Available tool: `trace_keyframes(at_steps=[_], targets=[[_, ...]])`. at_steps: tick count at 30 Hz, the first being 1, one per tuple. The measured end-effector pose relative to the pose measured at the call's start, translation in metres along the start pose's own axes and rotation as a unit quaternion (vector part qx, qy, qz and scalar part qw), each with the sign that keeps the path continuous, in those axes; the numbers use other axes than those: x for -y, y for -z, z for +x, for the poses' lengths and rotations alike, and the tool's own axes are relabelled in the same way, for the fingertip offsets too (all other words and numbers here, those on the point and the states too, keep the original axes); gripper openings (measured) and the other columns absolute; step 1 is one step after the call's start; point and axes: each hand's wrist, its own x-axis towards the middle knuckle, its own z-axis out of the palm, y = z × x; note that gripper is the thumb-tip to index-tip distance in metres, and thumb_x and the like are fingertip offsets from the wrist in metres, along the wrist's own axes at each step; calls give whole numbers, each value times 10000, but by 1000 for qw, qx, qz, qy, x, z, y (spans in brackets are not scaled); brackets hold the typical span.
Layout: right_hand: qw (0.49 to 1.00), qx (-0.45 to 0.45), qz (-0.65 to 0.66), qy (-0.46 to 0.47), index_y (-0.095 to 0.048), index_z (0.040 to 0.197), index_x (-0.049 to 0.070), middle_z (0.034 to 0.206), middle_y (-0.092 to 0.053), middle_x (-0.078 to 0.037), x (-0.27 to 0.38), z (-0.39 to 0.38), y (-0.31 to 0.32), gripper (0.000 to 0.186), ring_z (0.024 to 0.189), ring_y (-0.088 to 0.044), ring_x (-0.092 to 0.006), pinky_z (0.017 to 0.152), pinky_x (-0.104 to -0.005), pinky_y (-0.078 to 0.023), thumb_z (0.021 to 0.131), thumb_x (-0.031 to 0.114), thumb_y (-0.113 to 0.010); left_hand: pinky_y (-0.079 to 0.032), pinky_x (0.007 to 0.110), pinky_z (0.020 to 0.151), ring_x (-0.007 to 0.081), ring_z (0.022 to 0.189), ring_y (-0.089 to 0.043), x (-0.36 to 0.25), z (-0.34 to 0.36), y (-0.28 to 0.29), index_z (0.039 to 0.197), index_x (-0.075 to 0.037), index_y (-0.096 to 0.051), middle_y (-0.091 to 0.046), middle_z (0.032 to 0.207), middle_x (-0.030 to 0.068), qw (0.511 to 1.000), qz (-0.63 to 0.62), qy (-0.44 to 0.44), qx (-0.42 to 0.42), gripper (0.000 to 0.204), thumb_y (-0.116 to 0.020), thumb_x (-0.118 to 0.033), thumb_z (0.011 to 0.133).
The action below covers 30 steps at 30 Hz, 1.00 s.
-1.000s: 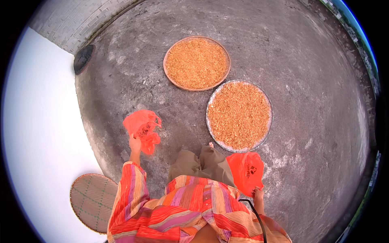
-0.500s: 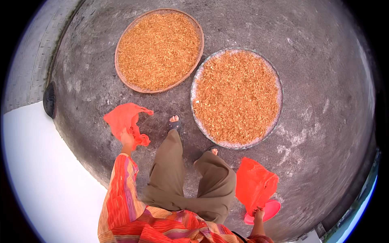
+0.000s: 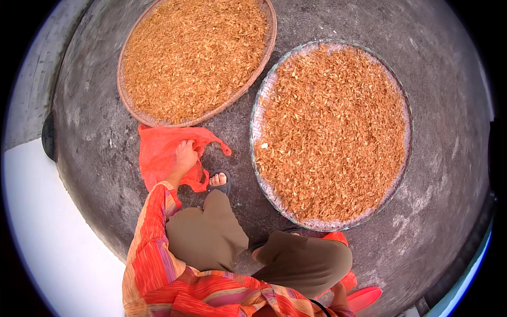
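My left hand [image 3: 186, 155] is closed on a red plastic bag [image 3: 157, 150], which lies crumpled on the ground just below the left woven tray [image 3: 122, 84]. Beside my bent right knee is my right hand [image 3: 339, 291], its fingers mostly hidden by the trouser leg. A second red plastic bag [image 3: 338, 237] shows past that knee and down to this hand. Next to the hand is a flat pink-red plastic dish [image 3: 364, 299]. Both round trays, the left and the right woven tray [image 3: 257, 113], hold a layer of small orange-brown dried pieces [image 3: 332, 132].
Rough grey concrete ground [image 3: 443, 132] surrounds the trays. A white surface [image 3: 58, 227] lies at the left, with a dark rounded object [image 3: 48, 136] at its far corner. My sandalled left foot [image 3: 219, 180] stands close to the left bag.
I have bent lower, so the trays look bigger. My left hand and its bag moved forward, up to the left tray's edge. My right knee now covers part of the right-hand bag.
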Motion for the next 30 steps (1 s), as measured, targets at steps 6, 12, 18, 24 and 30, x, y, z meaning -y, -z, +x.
trace_keyframes(at_steps=[6, 12, 18, 24, 30], targets=[[993, 21, -15, 114, -668, 985, -4, 828, -651, -12, 46, 39, -15, 176, 708, -595, -121, 606, -292, -481, 894, 118, -579, -336, 488, 1055, 444, 1217, -418, 8, 51, -30, 1194, 65, -521, -446, 1307, 294, 979, -59, -24, -193, 563, -670, -331, 824], [986, 25, -81, 145, -680, 968, -7, 829, -646, 16, 43, 43, 71, 196, 724, -579, -108, 614, -294, -462, 899, 143, -574, -389, 436, 1016, 365, 1191, -499, 7, 39, -33, 1190, 29, -556, -512, 1310, 248, 963, -189, -64, -179, 473, -568, -367, 932], [854, -40, -488, 175, -685, 856, 23, 776, -693, -148, 17, 28, 178, 179, 687, -666, -262, 630, -358, -501, 741, 153, -728, -504, 338, 752, 221, 831, -641, 4, 32, 12, 1014, -34, -633, -665, 979, 115, 940, -279, -55, -188, 247, -552, -262, 961], [783, -205, -449, 378, -620, 985, -1, 897, -612, -160, 270, -74, 46, 129, 799, -613, -306, 701, -403, -488, 861, 33, -610, -495, 381, 797, 256, 867, -618, -25, 38, 54, 1002, -51, -609, -615, 921, 109, 940, -245, -161, -175, 190, -650, -192, 881], [543, 143, -430, 706, -653, 1058, 88, 873, -623, -109, 394, -48, -232, 202, 785, -638, -259, 681, -359, -535, 862, 61, -609, -460, 453, 887, 346, 1032, -568, -20, 47, 63, 1097, -54, -579, -594, 1019, 147, 965, 43, -216, -144, 325, -685, -202, 828]])
